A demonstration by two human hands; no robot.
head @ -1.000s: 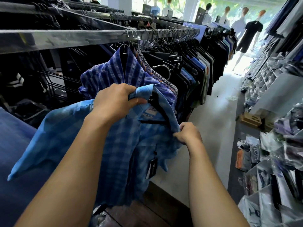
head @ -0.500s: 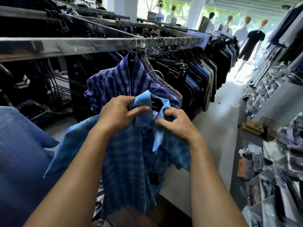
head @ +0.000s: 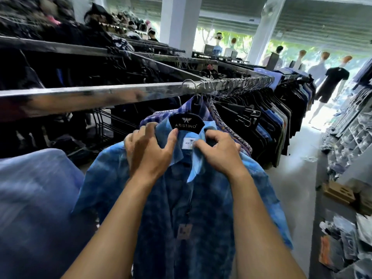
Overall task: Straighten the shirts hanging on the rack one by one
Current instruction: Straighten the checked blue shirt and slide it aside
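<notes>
A light blue checked shirt (head: 201, 208) hangs on a black hanger (head: 186, 122) from the steel rail (head: 100, 95), facing me. My left hand (head: 149, 150) grips the left side of its collar, thumb on the front edge. My right hand (head: 219, 150) pinches the right side of the collar near the neck label. Just behind it hangs a darker blue plaid shirt (head: 193, 109), then a long row of dark shirts (head: 267, 117) along the rail.
Another blue garment (head: 34, 198) fills the lower left, close to me. A floor aisle (head: 291, 178) runs along the rack. Shelves of packaged goods (head: 346, 228) line the right side. Mannequins (head: 332, 81) stand at the bright far end.
The shirt has been lifted and turned to face me, its hanger now up at the rail. Both hands rose with it and sit on either side of the collar.
</notes>
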